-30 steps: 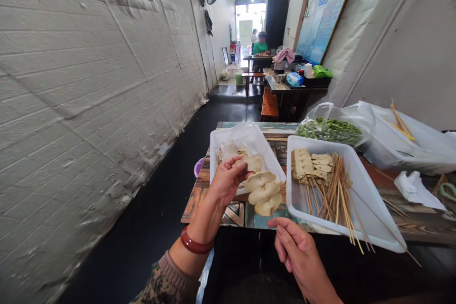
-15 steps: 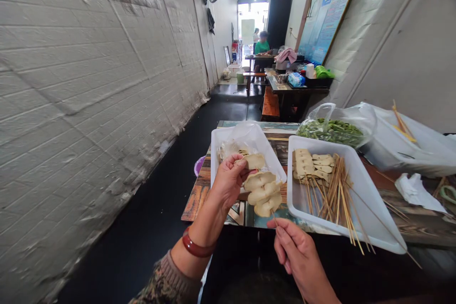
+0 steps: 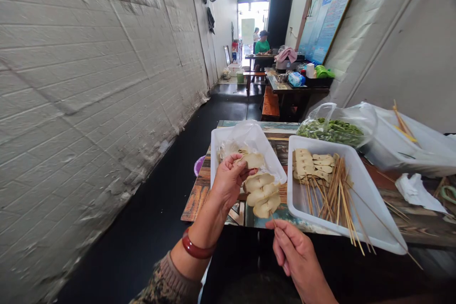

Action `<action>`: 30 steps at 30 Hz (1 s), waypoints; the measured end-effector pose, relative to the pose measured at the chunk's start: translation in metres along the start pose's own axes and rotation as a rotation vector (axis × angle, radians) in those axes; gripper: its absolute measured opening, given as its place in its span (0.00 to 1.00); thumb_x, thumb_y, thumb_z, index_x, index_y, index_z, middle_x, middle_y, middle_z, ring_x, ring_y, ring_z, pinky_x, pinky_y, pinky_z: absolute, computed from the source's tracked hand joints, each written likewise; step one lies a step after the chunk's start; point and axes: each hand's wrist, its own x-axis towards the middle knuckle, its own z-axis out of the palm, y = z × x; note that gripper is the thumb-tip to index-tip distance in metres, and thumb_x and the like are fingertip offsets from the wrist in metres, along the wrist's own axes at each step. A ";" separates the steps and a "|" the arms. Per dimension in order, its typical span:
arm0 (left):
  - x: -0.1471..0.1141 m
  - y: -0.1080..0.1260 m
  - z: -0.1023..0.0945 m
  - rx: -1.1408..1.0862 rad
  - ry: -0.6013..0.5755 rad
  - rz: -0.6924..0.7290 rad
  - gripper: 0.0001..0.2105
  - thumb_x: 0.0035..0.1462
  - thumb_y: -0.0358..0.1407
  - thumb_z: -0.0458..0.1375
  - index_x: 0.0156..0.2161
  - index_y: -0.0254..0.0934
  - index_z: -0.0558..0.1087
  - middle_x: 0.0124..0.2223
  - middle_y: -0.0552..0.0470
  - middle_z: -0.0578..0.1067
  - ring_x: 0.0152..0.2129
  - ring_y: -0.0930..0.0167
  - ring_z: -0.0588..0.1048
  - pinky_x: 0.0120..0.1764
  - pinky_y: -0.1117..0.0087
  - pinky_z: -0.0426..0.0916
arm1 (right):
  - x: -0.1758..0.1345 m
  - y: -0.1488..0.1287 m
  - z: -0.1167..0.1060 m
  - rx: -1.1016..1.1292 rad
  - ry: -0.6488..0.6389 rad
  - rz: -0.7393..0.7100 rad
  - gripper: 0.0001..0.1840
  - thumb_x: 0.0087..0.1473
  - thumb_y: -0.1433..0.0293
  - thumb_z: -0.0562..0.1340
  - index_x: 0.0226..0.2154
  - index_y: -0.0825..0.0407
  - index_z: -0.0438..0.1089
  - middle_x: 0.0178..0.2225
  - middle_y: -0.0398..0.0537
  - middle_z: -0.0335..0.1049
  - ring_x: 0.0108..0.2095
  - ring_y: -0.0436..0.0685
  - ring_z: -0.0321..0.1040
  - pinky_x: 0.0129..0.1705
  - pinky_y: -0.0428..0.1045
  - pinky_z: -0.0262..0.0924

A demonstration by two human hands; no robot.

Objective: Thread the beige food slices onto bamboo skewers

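Three pale folded slices (image 3: 262, 194) already sit threaded on the thin skewer (image 3: 273, 221) we hold in the lower middle of the frame, above the worktop (image 3: 199, 194). Our right hand (image 3: 297, 259) pinches the bare lower end of that stick, fingers closed around it. Our left hand (image 3: 228, 181) holds a fourth slice (image 3: 252, 160) between thumb and fingertips, closed on it, just above the topmost threaded piece. The skewer's long axis runs from our right hand up and slightly left, its tip pointing toward the left hand and hidden among the slices. So the loose slice lies up and left from the right fingers, in line with the stick, with the left hand far nearer to it. Behind the left hand stands a white tray (image 3: 276, 166) of unthreaded slices; to the right a larger white tray (image 3: 370, 199) holds finished skewers (image 3: 331, 185).
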 end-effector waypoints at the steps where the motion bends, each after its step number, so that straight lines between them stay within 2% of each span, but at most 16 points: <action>1: 0.000 0.000 0.000 -0.001 0.001 0.003 0.22 0.37 0.33 0.73 0.36 0.36 0.67 0.26 0.58 0.77 0.24 0.71 0.79 0.37 0.67 0.76 | 0.000 -0.001 0.000 0.001 0.004 0.000 0.28 0.57 0.47 0.57 0.41 0.56 0.71 0.14 0.34 0.58 0.13 0.44 0.48 0.15 0.42 0.42; 9: 0.000 -0.001 0.001 0.024 0.004 0.005 0.22 0.37 0.35 0.73 0.37 0.35 0.68 0.29 0.54 0.79 0.25 0.69 0.79 0.34 0.69 0.73 | 0.000 -0.005 0.003 0.021 0.021 0.014 0.27 0.55 0.47 0.59 0.40 0.55 0.72 0.13 0.34 0.58 0.12 0.44 0.47 0.15 0.42 0.42; 19: -0.002 0.000 0.004 0.023 0.006 -0.006 0.22 0.36 0.35 0.74 0.36 0.36 0.68 0.26 0.56 0.78 0.22 0.71 0.78 0.29 0.74 0.69 | 0.003 0.000 0.002 0.038 0.016 0.016 0.28 0.56 0.47 0.58 0.41 0.56 0.71 0.14 0.34 0.57 0.13 0.44 0.47 0.16 0.42 0.41; 30: -0.001 -0.001 0.003 0.037 0.008 0.011 0.21 0.37 0.35 0.73 0.36 0.37 0.68 0.27 0.56 0.78 0.23 0.70 0.79 0.32 0.72 0.70 | 0.004 -0.002 0.002 0.034 0.007 0.031 0.28 0.55 0.47 0.59 0.41 0.56 0.71 0.14 0.34 0.57 0.12 0.44 0.47 0.16 0.42 0.40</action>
